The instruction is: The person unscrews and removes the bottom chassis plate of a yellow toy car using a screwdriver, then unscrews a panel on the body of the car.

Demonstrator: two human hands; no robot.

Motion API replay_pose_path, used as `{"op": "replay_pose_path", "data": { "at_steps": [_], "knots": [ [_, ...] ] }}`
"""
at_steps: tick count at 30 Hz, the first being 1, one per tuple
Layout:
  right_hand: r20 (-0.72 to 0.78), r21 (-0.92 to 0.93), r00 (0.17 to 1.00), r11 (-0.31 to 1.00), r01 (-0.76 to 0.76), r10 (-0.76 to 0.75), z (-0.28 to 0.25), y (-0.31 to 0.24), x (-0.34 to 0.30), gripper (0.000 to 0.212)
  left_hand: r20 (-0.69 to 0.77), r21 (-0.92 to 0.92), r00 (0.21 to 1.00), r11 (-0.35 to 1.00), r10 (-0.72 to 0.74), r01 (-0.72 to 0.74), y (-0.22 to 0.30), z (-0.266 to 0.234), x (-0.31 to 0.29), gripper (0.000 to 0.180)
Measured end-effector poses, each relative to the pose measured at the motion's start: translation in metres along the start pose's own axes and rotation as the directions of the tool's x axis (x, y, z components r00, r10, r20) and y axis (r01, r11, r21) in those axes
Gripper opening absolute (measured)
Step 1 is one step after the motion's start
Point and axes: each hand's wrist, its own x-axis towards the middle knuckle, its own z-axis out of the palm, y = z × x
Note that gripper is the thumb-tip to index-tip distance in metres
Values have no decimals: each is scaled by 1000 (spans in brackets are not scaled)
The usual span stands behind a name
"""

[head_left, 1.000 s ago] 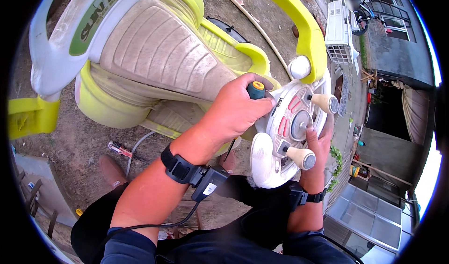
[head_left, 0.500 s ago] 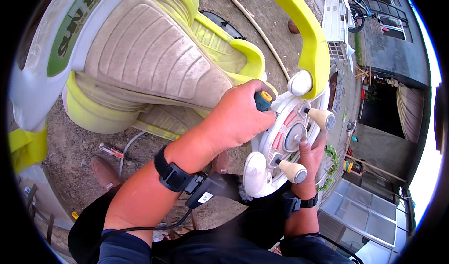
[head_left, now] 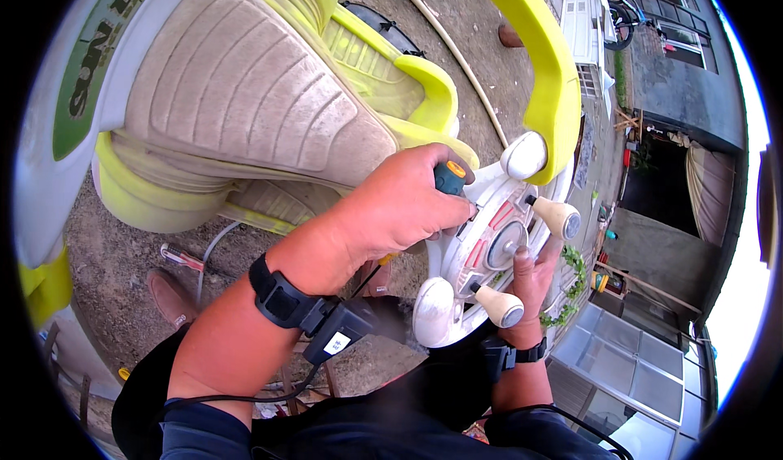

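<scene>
My left hand (head_left: 400, 195) is closed around the stubby dark-green handle of a screwdriver (head_left: 449, 179) with an orange end. Its shaft and tip are hidden by my fingers. Right beside it is a white, oval, dirt-marked control panel (head_left: 438, 311) with red inserts, a round grey disc (head_left: 506, 245) in its middle and two cream knobs (head_left: 499, 306) sticking out. From the panel's right side my right hand (head_left: 532, 285) grips it, thumb on the front near the disc, the other fingers mostly hidden behind. A curved yellow-green bar (head_left: 555, 77) meets the panel's top at a white round cap.
A large yellow-green and beige moulded seat (head_left: 253, 93) fills the upper left. On the dirt ground lie a red-and-white handled tool (head_left: 183, 256) by my shoe (head_left: 171, 295), a grey cable and a long hose (head_left: 449, 44). Buildings and a bicycle (head_left: 618, 19) stand at the right.
The seat and panel have shifted slightly left in view, and my left hand with the screwdriver has moved a little left too. Both grips look unchanged.
</scene>
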Motion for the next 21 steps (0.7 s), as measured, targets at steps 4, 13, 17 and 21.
{"op": "replay_pose_path", "data": {
  "at_steps": [4, 13, 17, 21],
  "knots": [
    [-12, -2, 1000, 1000, -7, 7, 0, -1, 1, 95, 41, -26, 999, 999, -27, 29, 4, 0, 4, 37],
    [22, 25, 999, 999, -27, 26, -1, 6, 3, 96, 85, -109, 992, 989, -93, 102, -1, -7, 7, 42],
    [15, 53, 1000, 998, -24, 24, 2, 7, 4, 96, 92, -106, 993, 991, -78, 87, -2, -8, 10, 43],
    [5, 41, 1000, 999, -20, 20, 3, 9, 4, 97, 58, -60, 997, 997, -54, 57, -2, -7, 10, 42]
  ]
}}
